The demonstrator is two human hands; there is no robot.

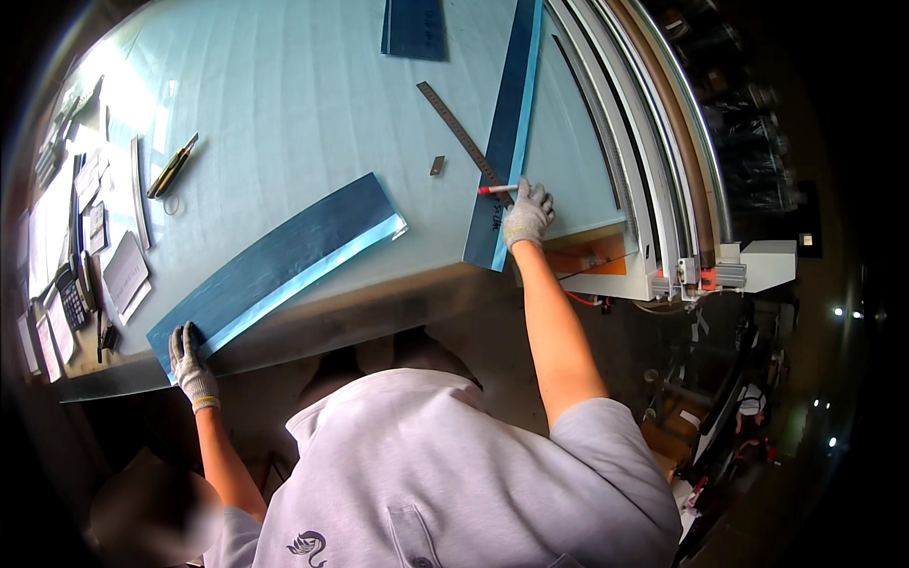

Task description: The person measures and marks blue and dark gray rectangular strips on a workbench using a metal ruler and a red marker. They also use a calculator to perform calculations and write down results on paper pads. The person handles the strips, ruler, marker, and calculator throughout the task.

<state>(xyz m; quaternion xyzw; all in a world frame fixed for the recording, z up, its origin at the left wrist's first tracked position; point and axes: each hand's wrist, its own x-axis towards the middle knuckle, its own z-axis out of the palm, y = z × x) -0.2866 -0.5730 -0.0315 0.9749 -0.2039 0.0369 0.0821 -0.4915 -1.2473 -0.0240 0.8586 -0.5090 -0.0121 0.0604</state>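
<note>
- Left strip [284,246]: long and blue, a paler band along its near side; flat on the table [312,133], slanting from lower left to upper right, with a small ragged bit at its right-hand near corner.
- Right strip [509,114]: dark blue, pale band down its right side, dark handwriting near the near end; its far end leans right.
- Ruler [459,137]: dark, narrow; diagonal, near end over the right strip.
- Pen [494,189]: whitish, held crosswise, red end leftward.

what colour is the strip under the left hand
The strip is dark blue with a light blue band along one long edge; head view.
</note>
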